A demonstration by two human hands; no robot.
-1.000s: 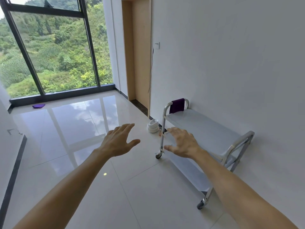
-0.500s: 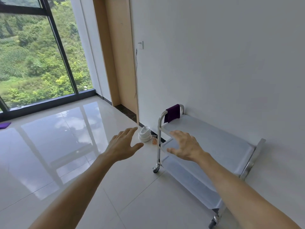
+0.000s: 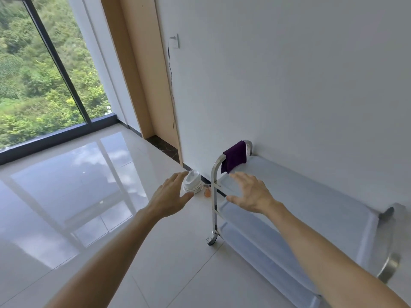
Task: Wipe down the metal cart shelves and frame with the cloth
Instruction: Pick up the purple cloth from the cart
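Now I hold out two empty hands, left hand [image 3: 170, 196] and right hand [image 3: 249, 192], fingers spread, one purple cloth [image 3: 234, 156] draped over the handle of one metal cart [image 3: 295, 196] by the wall, two shelves visible, one white stack of dishes [image 3: 191, 182] on the floor.

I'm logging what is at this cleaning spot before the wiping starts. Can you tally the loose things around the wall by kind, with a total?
Metal cart: 1
Purple cloth, draped over the cart's handle: 1
White stack of dishes on the floor: 1
Small orange thing beside it, too small to identify: 1
Total: 4
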